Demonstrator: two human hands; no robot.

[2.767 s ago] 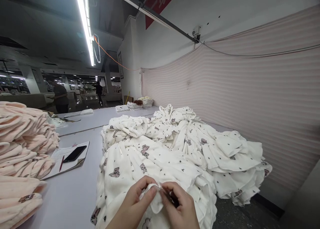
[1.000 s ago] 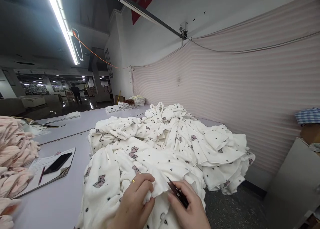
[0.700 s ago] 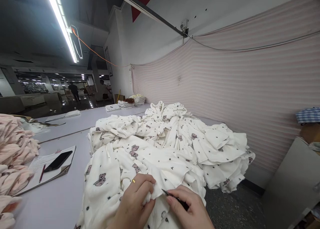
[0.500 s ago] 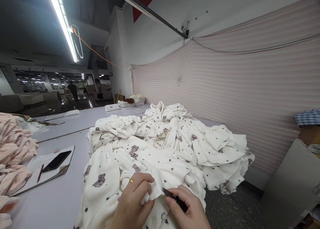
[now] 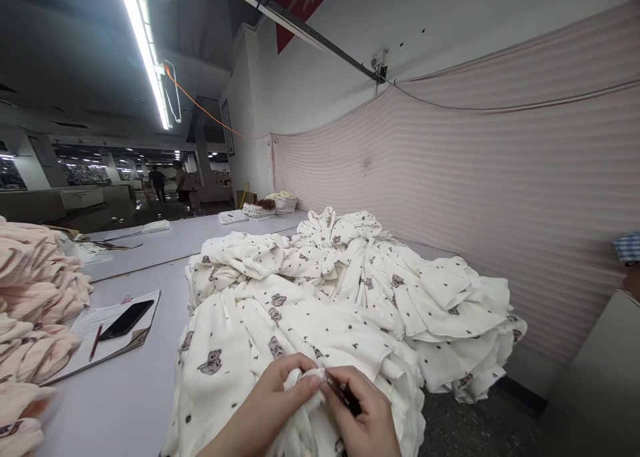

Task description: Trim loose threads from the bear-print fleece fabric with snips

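A large heap of white fabric (image 5: 325, 324) with grey-brown animal prints and small dark marks lies in front of me. My left hand (image 5: 277, 397) is closed on a bunched edge of this fabric, pinching it between thumb and fingers. Close beside it, my right hand (image 5: 367, 410) is wrapped round small black thread snips (image 5: 351, 400). The tips of the snips are hidden at the fabric edge, where the fingers of both hands nearly meet. I cannot tell whether the blades touch the cloth.
To the left, a phone (image 5: 127, 319) and a pen (image 5: 95, 342) lie on papers (image 5: 75, 364), beside pink fabric (image 5: 35, 284). Folded white stacks (image 5: 283, 202) stand at the table's far end. A striped pink curtain (image 5: 475, 177) hangs behind. Two people (image 5: 158, 182) are far off.
My right hand and the snips have come up against my left hand. The fabric edge is now bunched higher between my fingers. The view has shifted slightly left.
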